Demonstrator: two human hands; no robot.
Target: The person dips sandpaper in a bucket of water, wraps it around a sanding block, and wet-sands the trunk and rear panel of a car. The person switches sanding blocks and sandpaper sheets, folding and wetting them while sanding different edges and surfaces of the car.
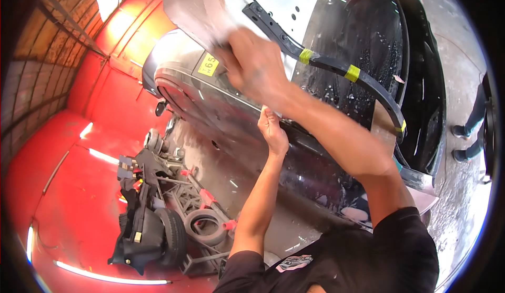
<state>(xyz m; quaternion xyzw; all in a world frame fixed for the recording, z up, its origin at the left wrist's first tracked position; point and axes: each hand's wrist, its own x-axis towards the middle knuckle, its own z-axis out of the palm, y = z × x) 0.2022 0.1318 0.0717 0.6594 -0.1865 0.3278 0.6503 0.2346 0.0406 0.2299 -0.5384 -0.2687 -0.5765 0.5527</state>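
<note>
Both hands (252, 64) (272, 130) press the car panel (210, 9), fingers blurred.

Upper hand (252, 64): pressed on the car panel (210, 9), right of the sticker (208, 64).
Lower hand (273, 132): below it, against the car body (221, 114).
Taped strip (336, 67): right of both hands.
Tyre (206, 226): on the floor, lower left.
</note>
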